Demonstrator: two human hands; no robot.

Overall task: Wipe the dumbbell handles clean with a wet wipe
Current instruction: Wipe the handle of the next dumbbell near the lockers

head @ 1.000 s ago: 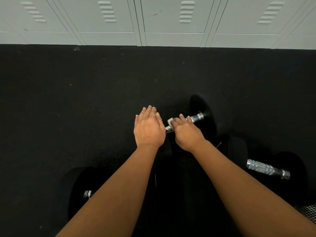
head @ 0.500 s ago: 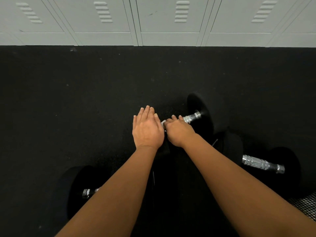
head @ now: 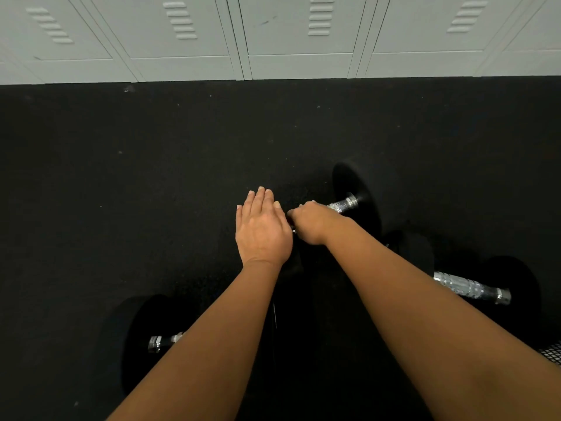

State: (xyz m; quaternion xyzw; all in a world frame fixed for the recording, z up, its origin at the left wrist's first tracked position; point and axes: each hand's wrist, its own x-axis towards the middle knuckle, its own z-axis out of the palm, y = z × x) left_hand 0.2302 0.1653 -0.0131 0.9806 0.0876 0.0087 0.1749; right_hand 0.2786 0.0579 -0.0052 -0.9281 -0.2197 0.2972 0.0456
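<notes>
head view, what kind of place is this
Probably a gym, beside its lockers: pale grey metal lockers with louvred vents line the far edge, the floor is black rubber matting, and black round-headed dumbbells with knurled chrome handles lie on it.

The left forearm and the right forearm, both bare, reach forward from the lower edge and converge toward the middle. The left hand is flat and palm down. Its fingers are straight, held close together and point away from the body. The right hand sits just beside it on the thumb side, almost touching, knuckles up. Its fingers are curled round the dumbbell handle, and its wrist angles in toward the left hand.
</notes>
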